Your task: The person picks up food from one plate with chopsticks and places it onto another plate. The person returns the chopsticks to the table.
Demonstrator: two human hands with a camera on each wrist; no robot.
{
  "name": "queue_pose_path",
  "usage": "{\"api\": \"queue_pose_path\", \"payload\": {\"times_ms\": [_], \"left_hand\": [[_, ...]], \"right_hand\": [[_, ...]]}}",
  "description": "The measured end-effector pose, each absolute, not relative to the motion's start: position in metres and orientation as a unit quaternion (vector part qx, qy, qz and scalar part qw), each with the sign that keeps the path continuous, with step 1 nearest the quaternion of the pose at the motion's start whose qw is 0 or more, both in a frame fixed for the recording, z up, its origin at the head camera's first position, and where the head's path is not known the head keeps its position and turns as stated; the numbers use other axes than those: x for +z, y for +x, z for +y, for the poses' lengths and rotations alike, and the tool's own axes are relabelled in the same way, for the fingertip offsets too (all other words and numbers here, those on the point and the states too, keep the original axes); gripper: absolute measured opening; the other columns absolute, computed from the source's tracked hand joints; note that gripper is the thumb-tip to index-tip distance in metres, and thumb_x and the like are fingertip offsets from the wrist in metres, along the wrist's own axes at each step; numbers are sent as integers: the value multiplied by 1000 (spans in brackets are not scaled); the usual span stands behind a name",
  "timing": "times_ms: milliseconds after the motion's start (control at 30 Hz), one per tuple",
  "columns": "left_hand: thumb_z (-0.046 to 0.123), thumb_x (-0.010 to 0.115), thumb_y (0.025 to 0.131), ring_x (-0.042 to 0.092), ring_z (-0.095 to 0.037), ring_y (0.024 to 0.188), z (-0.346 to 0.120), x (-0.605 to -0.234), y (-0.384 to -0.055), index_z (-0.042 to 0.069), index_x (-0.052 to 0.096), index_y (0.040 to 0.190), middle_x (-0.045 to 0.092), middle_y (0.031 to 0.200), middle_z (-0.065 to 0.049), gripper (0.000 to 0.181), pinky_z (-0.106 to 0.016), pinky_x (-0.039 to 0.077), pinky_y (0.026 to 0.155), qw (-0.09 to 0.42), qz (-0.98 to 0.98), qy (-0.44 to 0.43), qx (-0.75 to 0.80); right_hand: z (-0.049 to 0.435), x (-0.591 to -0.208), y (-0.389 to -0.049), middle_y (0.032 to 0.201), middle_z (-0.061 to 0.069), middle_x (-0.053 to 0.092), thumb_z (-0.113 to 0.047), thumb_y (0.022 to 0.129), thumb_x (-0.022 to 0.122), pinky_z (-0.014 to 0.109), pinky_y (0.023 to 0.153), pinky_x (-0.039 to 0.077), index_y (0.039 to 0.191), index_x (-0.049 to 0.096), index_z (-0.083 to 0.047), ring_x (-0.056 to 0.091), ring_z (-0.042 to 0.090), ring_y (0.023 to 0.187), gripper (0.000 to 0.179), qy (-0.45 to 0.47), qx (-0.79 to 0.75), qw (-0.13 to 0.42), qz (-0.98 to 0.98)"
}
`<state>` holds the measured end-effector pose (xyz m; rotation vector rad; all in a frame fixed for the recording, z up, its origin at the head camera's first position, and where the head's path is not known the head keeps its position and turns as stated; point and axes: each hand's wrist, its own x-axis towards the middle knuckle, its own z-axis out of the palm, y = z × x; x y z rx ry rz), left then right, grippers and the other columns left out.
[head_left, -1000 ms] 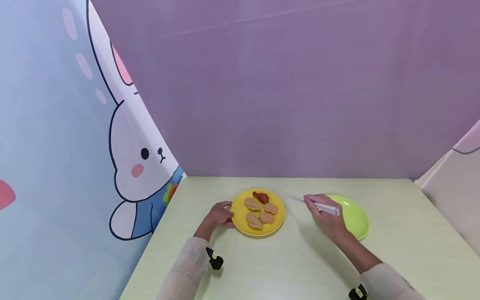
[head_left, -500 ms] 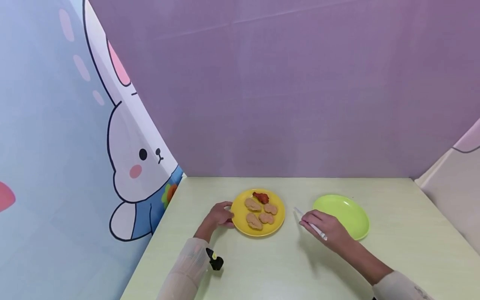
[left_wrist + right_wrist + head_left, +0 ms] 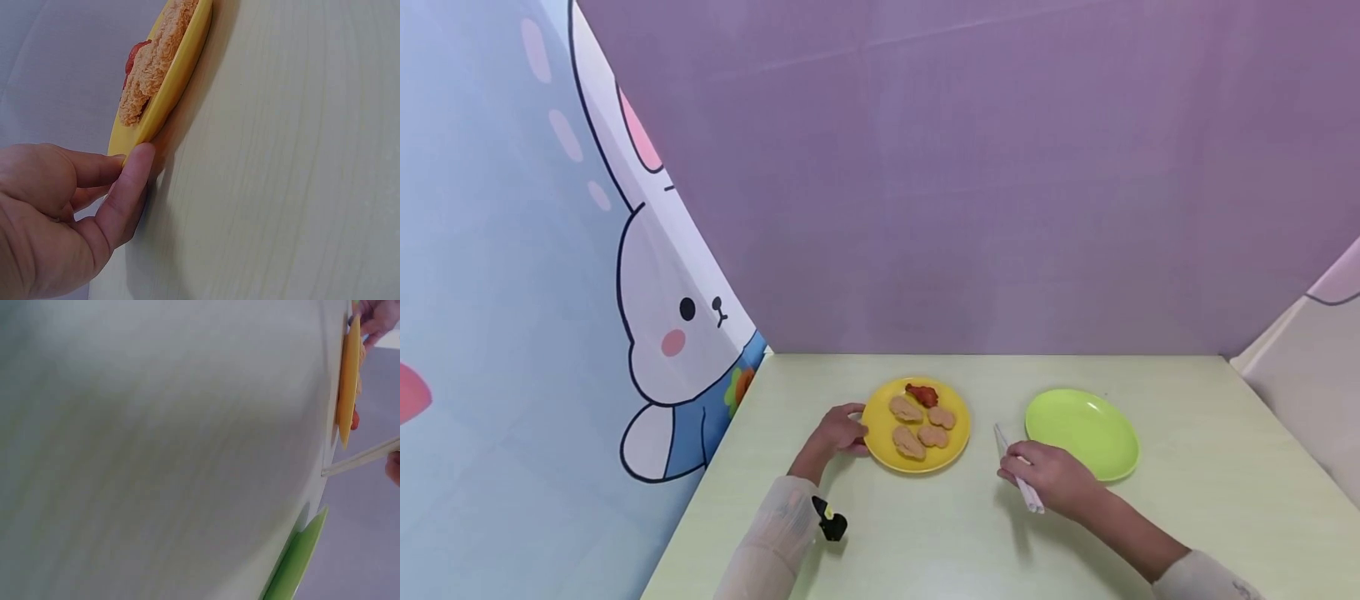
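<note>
My left hand (image 3: pixel 841 429) pinches the left rim of a yellow plate (image 3: pixel 882 429), thumb and fingers on either side of the edge in the left wrist view. On the plate lie several tan breaded chicken pieces (image 3: pixel 908 442) and one red drumstick-like piece (image 3: pixel 922 395) towards the back. Between the two plates, my right hand (image 3: pixel 1054 479) grips a pair of white chopsticks (image 3: pixel 1030 493), their thin ends pointing away. In the right wrist view the chopstick tips (image 3: pixel 326 472) meet the tabletop. Nothing is between the tips.
A light green plate (image 3: pixel 1082 429) stands at the right, just beyond my right hand. The pale wooden table (image 3: pixel 925 533) ends at a purple backdrop (image 3: pixel 962 208). A blue panel with a rabbit picture (image 3: pixel 677 333) rises along the left.
My right hand has drawn nearer and slightly lower, swinging the chopsticks from sideways to pointing forward, and has uncovered most of the green plate. The left hand and yellow plate have stayed put.
</note>
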<state>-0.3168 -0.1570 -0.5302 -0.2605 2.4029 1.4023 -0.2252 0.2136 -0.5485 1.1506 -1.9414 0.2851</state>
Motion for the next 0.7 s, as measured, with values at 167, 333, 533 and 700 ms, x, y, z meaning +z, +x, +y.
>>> {"api": "queue_pose_path", "payload": {"times_ms": [167,333,533,700], "left_hand": [[0,63,93,71,-14,69,-156,-527,-315,10,55,145,74,89,-11,53,-31,65,67,175,848,-99,490],[1,63,94,71,-15,70,-155,-524,-314,11,54,145,73,90,-10,53,-31,65,69,175,848,-104,488],[1,63,94,71,-14,69,-155,-523,-312,11,55,145,74,90,-10,53,-31,65,68,174,851,-103,485],[0,63,93,71,-13,67,-155,-523,-312,9,55,144,74,91,-11,52,-31,65,66,171,851,-96,487]], "right_hand": [[210,-550,-215,87,-2,65,-37,110,41,21,58,57,86,68,-19,66,13,75,41,467,58,392,-790],[207,-550,-204,90,2,67,-24,88,75,22,64,60,86,72,-16,68,16,78,9,447,35,329,-831],[203,-553,-195,91,6,69,-12,74,84,22,64,60,85,74,-11,69,18,81,14,419,19,274,-865],[202,-556,-191,91,8,70,-5,69,87,23,68,62,85,76,-9,71,20,82,20,409,20,259,-875]]}}
